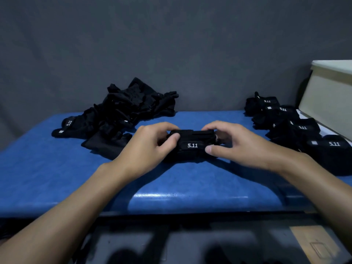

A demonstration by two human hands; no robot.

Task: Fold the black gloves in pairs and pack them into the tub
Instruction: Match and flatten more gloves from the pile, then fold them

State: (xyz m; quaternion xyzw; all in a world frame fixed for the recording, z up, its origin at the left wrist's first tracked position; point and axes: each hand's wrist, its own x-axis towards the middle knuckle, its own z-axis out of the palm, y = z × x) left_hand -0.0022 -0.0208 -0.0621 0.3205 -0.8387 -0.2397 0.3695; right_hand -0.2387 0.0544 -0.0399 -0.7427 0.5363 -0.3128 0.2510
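A folded pair of black gloves [192,144] with a white "5.11" label lies in the middle of the blue table [171,187]. My left hand [150,147] grips its left end with curled fingers. At the bundle's right end my right hand [236,143] pinches it, thumb at the front, fingers over the back. A loose heap of unfolded black gloves [123,111] sits at the back left. Several folded pairs [285,121] lie in a row along the right side. A cream tub [327,98] stands at the far right edge, its inside hidden.
A grey wall [171,44] closes off the table's far edge. The table's near edge runs across the lower part of the view, with a dark floor and a cardboard piece [314,242] below it.
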